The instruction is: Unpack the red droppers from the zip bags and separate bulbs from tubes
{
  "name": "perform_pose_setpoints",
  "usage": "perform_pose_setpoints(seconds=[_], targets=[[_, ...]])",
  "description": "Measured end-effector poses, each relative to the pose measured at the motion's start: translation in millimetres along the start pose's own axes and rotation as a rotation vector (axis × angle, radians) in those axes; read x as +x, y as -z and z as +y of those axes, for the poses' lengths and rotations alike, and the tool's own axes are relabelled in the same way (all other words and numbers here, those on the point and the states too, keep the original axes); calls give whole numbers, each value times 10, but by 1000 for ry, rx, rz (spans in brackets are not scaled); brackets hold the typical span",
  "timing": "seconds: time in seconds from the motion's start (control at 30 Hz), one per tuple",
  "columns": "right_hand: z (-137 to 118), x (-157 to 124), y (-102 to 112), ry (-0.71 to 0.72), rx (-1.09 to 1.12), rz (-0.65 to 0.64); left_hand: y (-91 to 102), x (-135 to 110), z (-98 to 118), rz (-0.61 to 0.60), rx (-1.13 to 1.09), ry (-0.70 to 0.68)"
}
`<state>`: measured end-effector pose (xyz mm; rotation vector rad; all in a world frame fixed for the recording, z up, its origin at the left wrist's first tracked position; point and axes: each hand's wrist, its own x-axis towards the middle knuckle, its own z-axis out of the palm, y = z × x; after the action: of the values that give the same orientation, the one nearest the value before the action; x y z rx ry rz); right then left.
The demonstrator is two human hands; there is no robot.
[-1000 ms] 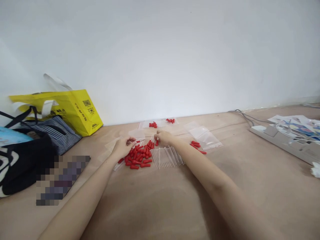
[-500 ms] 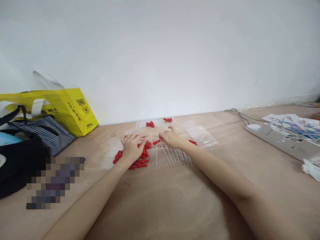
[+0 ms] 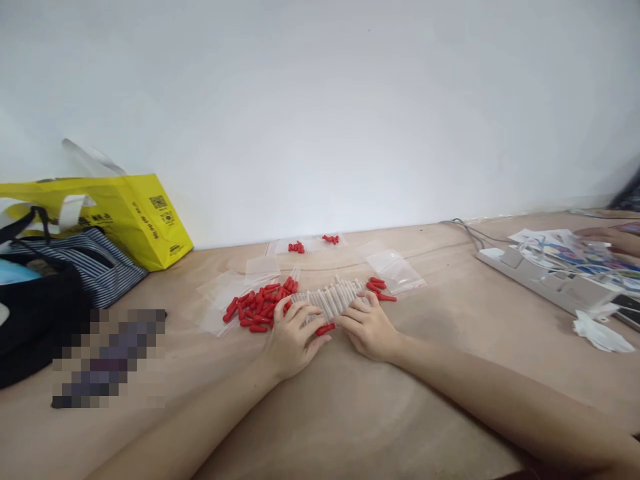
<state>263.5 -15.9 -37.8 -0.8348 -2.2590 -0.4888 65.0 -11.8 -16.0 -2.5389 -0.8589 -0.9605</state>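
Note:
My left hand (image 3: pixel 296 339) is at the near left of a row of clear glass dropper tubes (image 3: pixel 327 300). Between its thumb and fingertips lies a red rubber bulb (image 3: pixel 325 329). Across the right end of the row rests my right hand (image 3: pixel 369 327), fingers apart and bent, tips beside the bulb's right end; its thumb is hidden. A pile of red rubber bulbs (image 3: pixel 257 305) spreads left of the tubes, partly on a clear plastic bag (image 3: pixel 213 313). Several more red bulbs (image 3: pixel 379 285) lie just beyond my right hand.
Zip bags (image 3: pixel 400 273) lie behind the tubes, and small red bulbs (image 3: pixel 296 247) sit near the wall. A yellow bag (image 3: pixel 150 227) and a striped pouch (image 3: pixel 110 257) stand left. To the right are a power strip (image 3: pixel 530 283), crumpled tissue (image 3: pixel 603 331) and another person's hand (image 3: pixel 613 239).
Both hands have drawn back toward me, the right one from beyond the tubes to their near edge. A red bulb is now at my left fingertips. Another person's hand has appeared at far right.

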Motion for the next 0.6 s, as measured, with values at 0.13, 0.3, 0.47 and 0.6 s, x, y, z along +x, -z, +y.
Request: perform_pose_setpoints(seconds=[0.13, 0.3, 0.47, 0.6], targets=[[139, 117, -117, 94, 103, -78, -71, 45, -68, 4, -8, 24], [219, 203, -233, 119, 144, -81, -90, 52, -180, 2, -21, 30], [271, 237, -295, 115, 107, -51, -128, 84, -265, 0, -48, 27], [334, 284, -340, 101, 65, -49, -173, 135, -325, 20, -34, 28]])
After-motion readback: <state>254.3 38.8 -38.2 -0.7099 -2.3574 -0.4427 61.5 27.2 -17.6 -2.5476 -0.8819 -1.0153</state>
